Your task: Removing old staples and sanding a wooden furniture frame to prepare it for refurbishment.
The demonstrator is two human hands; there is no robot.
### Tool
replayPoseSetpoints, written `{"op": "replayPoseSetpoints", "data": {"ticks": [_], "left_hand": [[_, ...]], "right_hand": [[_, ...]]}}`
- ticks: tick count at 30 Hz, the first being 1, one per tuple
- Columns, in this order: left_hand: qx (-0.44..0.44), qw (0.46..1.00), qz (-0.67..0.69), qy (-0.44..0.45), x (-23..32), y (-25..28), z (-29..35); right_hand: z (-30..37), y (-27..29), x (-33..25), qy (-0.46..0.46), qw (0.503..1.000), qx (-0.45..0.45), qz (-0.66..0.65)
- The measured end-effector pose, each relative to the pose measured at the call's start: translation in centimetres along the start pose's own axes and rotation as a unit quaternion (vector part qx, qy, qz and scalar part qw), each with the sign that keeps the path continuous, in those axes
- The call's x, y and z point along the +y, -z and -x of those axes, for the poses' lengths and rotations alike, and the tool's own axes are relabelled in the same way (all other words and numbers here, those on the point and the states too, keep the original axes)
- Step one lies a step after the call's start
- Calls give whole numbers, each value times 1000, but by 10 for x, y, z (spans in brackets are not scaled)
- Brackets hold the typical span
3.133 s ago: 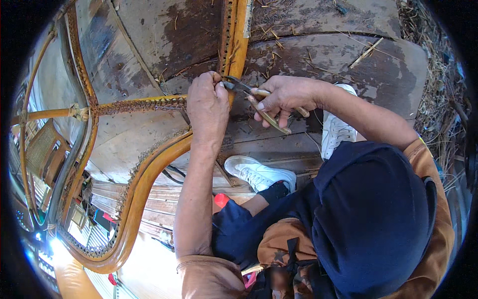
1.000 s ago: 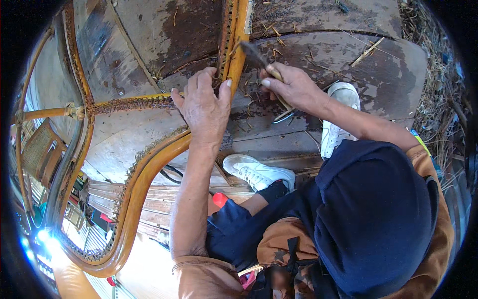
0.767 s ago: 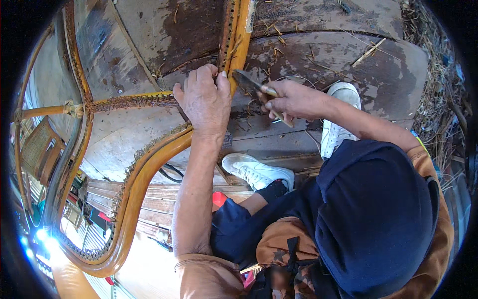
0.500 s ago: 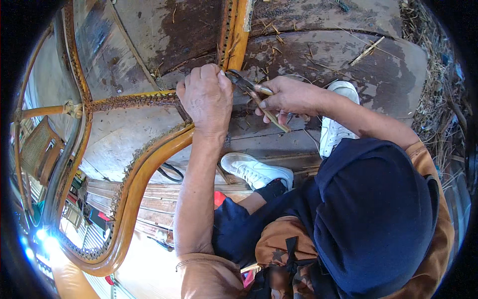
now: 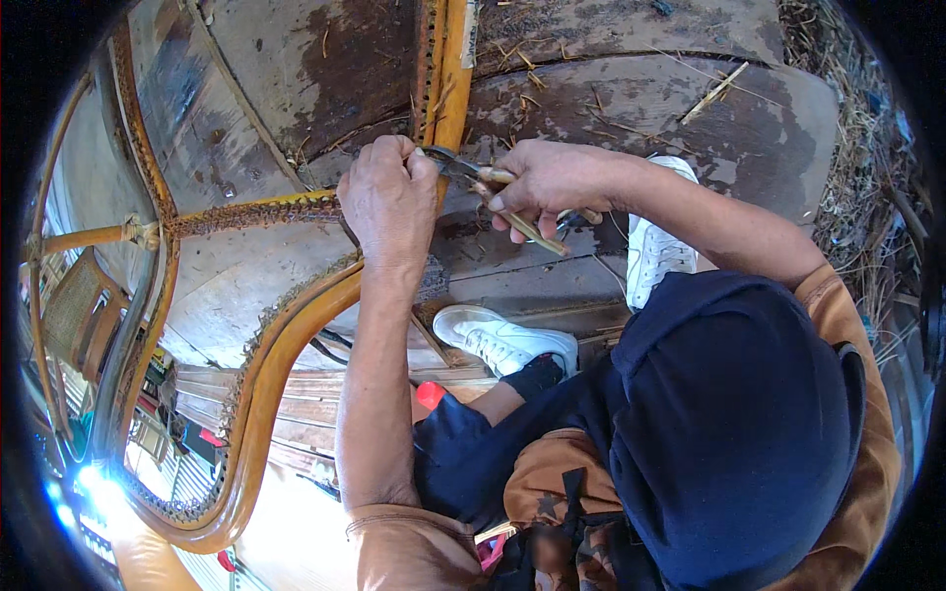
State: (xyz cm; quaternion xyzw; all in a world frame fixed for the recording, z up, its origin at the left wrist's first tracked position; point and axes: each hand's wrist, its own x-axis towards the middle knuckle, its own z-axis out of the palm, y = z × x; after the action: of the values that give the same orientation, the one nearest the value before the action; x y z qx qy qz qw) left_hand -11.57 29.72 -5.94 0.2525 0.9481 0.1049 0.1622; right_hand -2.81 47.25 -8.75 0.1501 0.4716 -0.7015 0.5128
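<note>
In my right hand (image 5: pixel 552 187) is a pair of pliers (image 5: pixel 463 169) with tan handles, its dark jaws reaching left to the fingertips of my left hand. Something shiny and metallic also shows beneath the right palm; its kind is unclear. My left hand (image 5: pixel 389 202) is closed, thumb and fingers pinched together where the bars of a curved, varnished wooden chair frame (image 5: pixel 281 360) meet. Whatever lies between those fingers is hidden. Along the frame's bars run rows of holes and ragged brown stubs, and the upright bar (image 5: pixel 451 84) rises just beyond the left hand.
Wet, stained boards (image 5: pixel 631 108) lie beneath the work, scattered with straw-like scraps. My white shoes (image 5: pixel 507 335) stand close to the hands. Dry plant litter (image 5: pixel 867 158) borders the far right. Another chair with a woven panel (image 5: pixel 74 310) is at the left.
Both hands and the pliers have shifted slightly left in the picture, as has the chair frame. The shiny metal piece under my right hand now shows more.
</note>
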Motion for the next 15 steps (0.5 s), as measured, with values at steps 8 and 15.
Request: {"op": "replayPoseSetpoints", "data": {"ticks": [8, 15], "left_hand": [[-24, 999, 20, 41, 0, 1, -2], [-74, 984, 146, 63, -9, 16, -2]], "right_hand": [[5, -1, -2, 19, 997, 6, -72], [0, 4, 2, -17, 999, -15, -37]]}}
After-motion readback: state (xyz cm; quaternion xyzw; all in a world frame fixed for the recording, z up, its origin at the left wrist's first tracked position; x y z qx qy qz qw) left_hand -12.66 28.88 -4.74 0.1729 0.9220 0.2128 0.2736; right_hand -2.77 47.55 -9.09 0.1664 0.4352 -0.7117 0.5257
